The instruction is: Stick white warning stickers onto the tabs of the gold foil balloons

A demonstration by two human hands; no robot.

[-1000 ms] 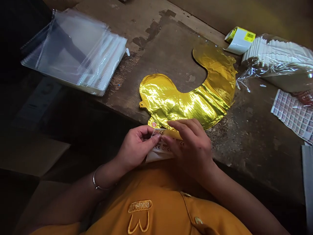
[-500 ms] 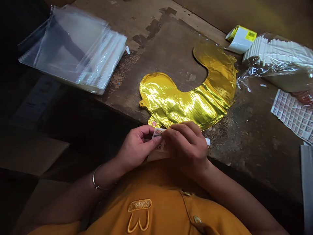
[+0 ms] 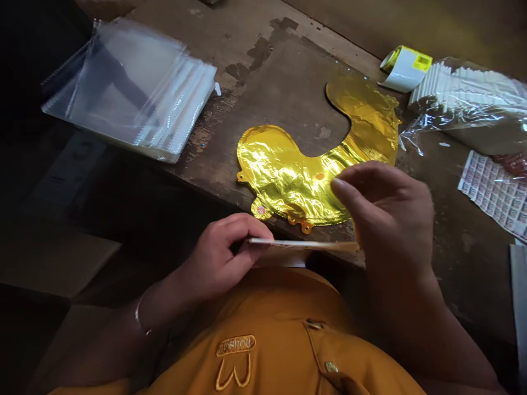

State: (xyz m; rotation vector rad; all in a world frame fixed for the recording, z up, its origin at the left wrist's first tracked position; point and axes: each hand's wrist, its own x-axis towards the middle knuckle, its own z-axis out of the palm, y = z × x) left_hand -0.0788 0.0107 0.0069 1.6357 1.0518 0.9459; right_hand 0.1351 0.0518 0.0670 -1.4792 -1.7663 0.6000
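Near the table's front edge, my left hand (image 3: 230, 249) is closed on a thin printed card (image 3: 304, 244), thumb below and fingers on top. The card is seen almost edge-on, its pale underside facing my orange shirt. My right hand (image 3: 391, 219) is raised off to the right, thumb and forefinger brought together in a pinch; whatever may be between them is too small to make out. Behind both hands lies a flat gold foil balloon (image 3: 284, 170), curved like a hook, with small tabs along its edge. My right hand covers part of its lower right.
A stack of clear plastic sleeves (image 3: 135, 93) lies at the table's left edge. At the back right are a curled white-and-yellow label (image 3: 405, 71) and a clear bag of white sticks (image 3: 469, 90). A sheet of small stickers (image 3: 494, 189) lies on the right.
My right hand has let go of the card and moved up and to the right. The card, still in my left hand, has tipped from showing its printed face to nearly edge-on.
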